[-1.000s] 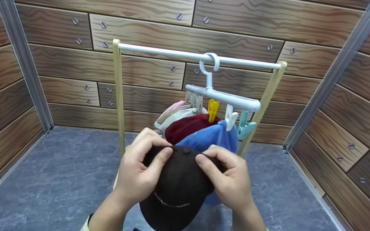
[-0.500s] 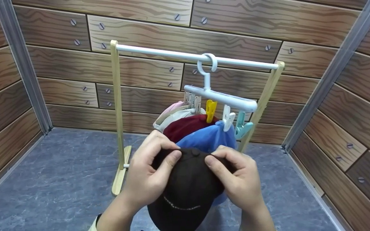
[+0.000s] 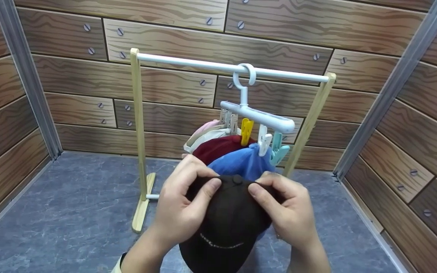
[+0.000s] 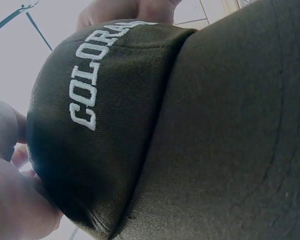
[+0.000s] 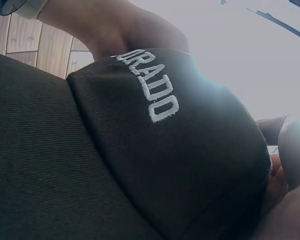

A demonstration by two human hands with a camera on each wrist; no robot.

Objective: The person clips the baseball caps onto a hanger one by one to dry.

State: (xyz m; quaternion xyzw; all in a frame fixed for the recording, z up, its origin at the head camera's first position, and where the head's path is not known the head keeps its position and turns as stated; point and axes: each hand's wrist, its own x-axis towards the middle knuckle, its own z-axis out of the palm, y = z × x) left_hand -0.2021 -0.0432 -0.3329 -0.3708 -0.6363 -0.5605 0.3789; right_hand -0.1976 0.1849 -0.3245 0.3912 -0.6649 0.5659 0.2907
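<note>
A black baseball cap [image 3: 233,216] with white embroidered lettering hangs between both hands, its brim toward the person. My left hand [image 3: 184,204] pinches the crown left of the top button, thumb on the near side; my right hand [image 3: 288,206] pinches it on the right. Both wrist views show the lettering on the cap [image 4: 105,150] close up. Just beyond it a blue cap [image 3: 241,163] hangs from a light-blue clip hanger [image 3: 264,115]. A white clip [image 3: 264,141] sits at the blue cap's top; a teal clip [image 3: 278,149] hangs at the hanger's near end.
The hanger hooks over a white rail [image 3: 188,62] on a wooden rack [image 3: 138,125]. Farther along hang a dark red cap [image 3: 216,148] under a yellow clip [image 3: 246,131], and paler caps [image 3: 207,136]. Wood-patterned walls [image 3: 173,41] enclose the grey floor [image 3: 97,204].
Both hands have shifted right with the black cap, pinching it throughout. The hanger has turned slightly, its near end moving left along with the teal clip.
</note>
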